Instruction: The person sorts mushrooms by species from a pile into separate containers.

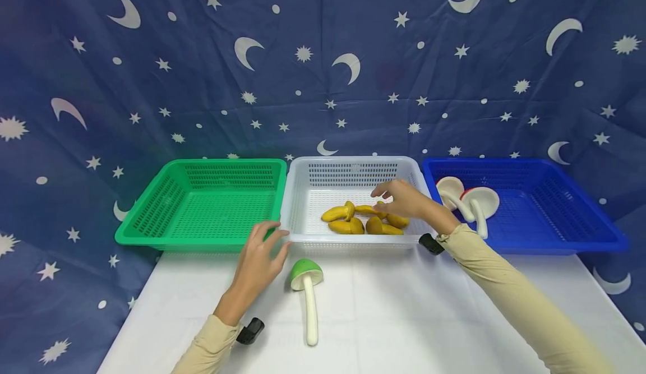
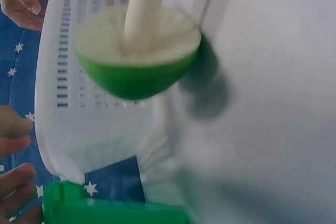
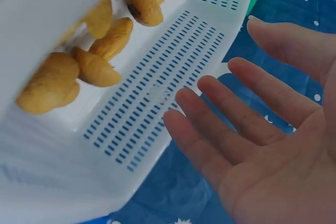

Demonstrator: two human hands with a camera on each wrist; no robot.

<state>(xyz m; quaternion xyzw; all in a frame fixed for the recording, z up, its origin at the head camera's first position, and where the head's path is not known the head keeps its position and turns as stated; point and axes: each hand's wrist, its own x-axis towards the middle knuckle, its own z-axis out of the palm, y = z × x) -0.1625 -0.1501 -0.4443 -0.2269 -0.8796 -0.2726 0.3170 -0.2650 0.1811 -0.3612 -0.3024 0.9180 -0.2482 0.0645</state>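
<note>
My right hand (image 1: 404, 199) is above the white basket (image 1: 348, 239), fingers spread and holding nothing. Below it in that basket lie several yellow-brown toy mushrooms (image 1: 343, 226), seen closer in the right wrist view as mushrooms (image 3: 97, 69). My left hand (image 1: 256, 262), fingers loosely bent and apart, is over the white table just in front of the gap between the green and white baskets. To its right a toy mushroom with a green cap (image 1: 305, 273) and long white stem lies on the table; the left wrist view shows this green-capped mushroom (image 2: 137, 77) close up.
A green basket (image 1: 202, 245) stands at the left. In the blue basket (image 1: 560, 246) at the right lie two white-stemmed mushrooms (image 1: 479, 203) with red edges. The three baskets form a row on the white table (image 1: 383, 318), before a blue moon-and-star cloth (image 1: 303, 82).
</note>
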